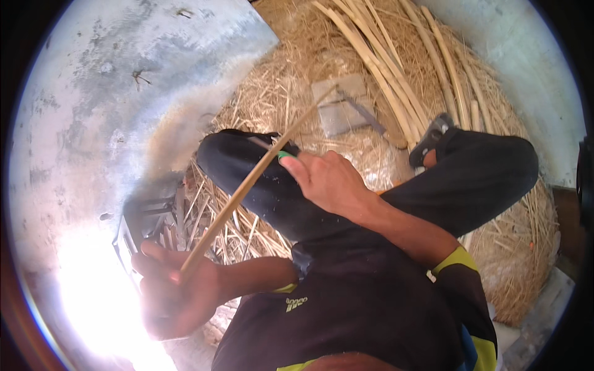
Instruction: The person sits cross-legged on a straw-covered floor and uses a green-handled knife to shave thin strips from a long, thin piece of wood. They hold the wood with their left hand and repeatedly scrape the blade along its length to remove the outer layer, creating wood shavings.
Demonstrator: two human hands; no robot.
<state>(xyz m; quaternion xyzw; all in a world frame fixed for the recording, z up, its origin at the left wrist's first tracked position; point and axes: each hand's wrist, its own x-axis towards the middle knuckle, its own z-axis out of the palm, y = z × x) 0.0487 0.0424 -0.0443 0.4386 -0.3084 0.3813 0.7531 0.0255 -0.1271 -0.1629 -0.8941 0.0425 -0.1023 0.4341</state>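
Observation:
A long, thin strip of pale wood or bamboo [234,201] runs slantwise across my lap, its far end up over the stone blocks. My left hand [179,300] is closed round its near end, at the lower left beside bright glare. Against the strip's middle, my right hand [334,182] grips what looks like a knife [258,143]; a narrow blade shows past the strip. Something green shows by the right thumb, perhaps part of the handle. The right fingers are mostly hidden behind the hand.
My crossed legs [470,176] surround the work. Beyond them lie grey stone blocks [343,117], a second blade [362,114], and several long strips [377,55]. Shavings [266,93] cover the floor. Pale walls or slabs [124,93] stand at left and right.

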